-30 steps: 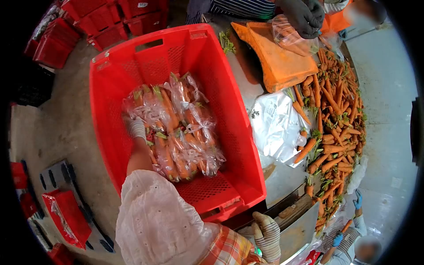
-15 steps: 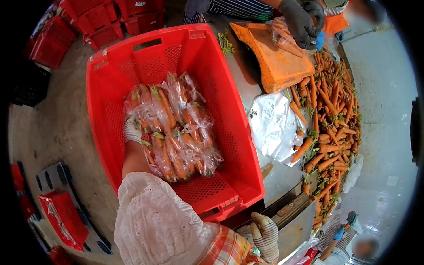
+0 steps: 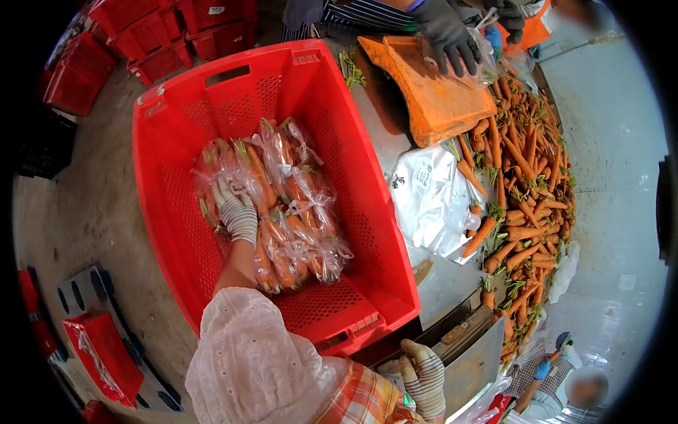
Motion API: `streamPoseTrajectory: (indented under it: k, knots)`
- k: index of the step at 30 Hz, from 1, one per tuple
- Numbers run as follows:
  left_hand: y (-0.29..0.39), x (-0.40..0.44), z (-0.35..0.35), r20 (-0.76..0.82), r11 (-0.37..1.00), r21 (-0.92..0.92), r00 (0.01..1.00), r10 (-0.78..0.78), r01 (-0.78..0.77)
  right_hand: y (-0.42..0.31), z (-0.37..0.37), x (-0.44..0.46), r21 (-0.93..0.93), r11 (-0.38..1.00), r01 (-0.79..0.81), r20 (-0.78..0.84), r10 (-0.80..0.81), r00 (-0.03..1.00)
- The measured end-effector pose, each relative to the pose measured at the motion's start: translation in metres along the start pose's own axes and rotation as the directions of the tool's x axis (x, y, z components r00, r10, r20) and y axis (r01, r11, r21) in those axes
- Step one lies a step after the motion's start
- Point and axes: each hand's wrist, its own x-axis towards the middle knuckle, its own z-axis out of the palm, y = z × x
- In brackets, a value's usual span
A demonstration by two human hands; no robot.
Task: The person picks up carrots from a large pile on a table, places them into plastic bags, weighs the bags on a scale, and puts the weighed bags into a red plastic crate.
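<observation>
Inside a large red perforated crate [image 3: 367, 177] lie several clear plastic bags of carrots [image 3: 282, 265], some with green tops showing. My left hand [image 3: 236, 212], in a white striped glove, rests on the bags at the left of the pile with its fingers stretched over the plastic. The undersides of those fingers are hidden. A pale lace sleeve covers my left forearm. My right hand [image 3: 425, 381], also in a striped glove, is outside the crate by the table's near edge. Its fingers are loosely bent, thumb apart, and nothing shows in them.
White plastic bags [image 3: 427, 201] lie on the metal table right of the crate, beside a heap of loose carrots [image 3: 530, 205]. Beyond stands an orange tray [image 3: 431, 92], where a person's dark-gloved hand [image 3: 446, 39] handles a plastic bag. Red crates [image 3: 152, 32] are stacked at back left.
My left hand has moved from the pile's left side onto the top of the bags, and the leftmost bags have shifted slightly. My right hand stays put. The other person's dark-gloved hands have moved apart.
</observation>
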Motion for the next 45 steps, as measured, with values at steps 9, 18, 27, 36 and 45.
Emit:
streamPoseTrajectory:
  k: [9,18,27,36,45]
  knots:
    - [0.015,-0.022,-0.002,0.265,0.989,0.017,0.955,0.136,-0.145,0.017,0.003,0.000,0.000,0.999,0.052,0.001,-0.052,0.999]
    - [0.038,-0.028,0.014,0.333,0.987,-0.142,0.935,0.120,-0.076,0.026,0.007,-0.003,0.057,0.997,0.049,0.009,-0.049,0.999]
    - [0.030,-0.052,-0.001,0.393,0.985,0.032,0.908,0.143,-0.169,0.020,0.006,0.001,0.027,0.994,0.105,0.024,-0.105,0.994]
    - [0.047,-0.123,-0.006,0.640,0.971,0.026,0.750,0.167,-0.238,-0.005,-0.002,0.000,0.052,0.999,0.005,0.020,-0.006,1.000]
    - [0.077,-0.144,-0.020,0.785,0.965,-0.215,0.562,0.263,-0.151,0.015,0.000,-0.002,0.039,0.994,0.104,0.006,-0.105,0.994]
